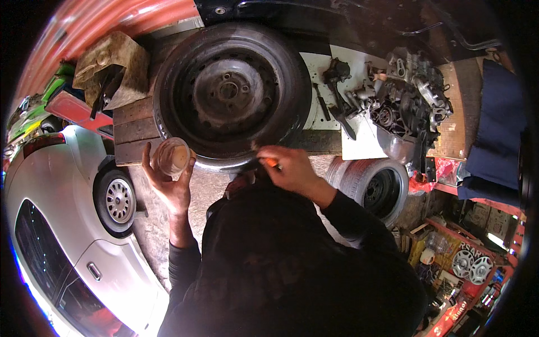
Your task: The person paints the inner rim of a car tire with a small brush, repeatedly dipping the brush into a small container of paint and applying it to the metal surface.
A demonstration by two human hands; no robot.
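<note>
A black tyre on a dark steel wheel (pixel 227 90) lies flat on the wooden bench in front of me. My left hand (pixel 171 188) is wrapped round a clear plastic cup (pixel 170 156), held by the tyre's near left edge. There seems to be a little pale stuff inside the cup. At the near side of the tyre, my right hand (pixel 289 171) is closed on what looks like a small brush with an orange handle (pixel 272 162). Its dark tip points toward the sidewall; whether it touches is too small to tell.
Right of the tyre, tools (pixel 337 95) and a greasy engine part (pixel 401 106) sit on the bench. Another tyre (pixel 382 188) is below the bench edge. A silver car (pixel 84 213) stands at left, a grimy box (pixel 115 67) at far left, and a red shelf (pixel 471 286) at lower right.
</note>
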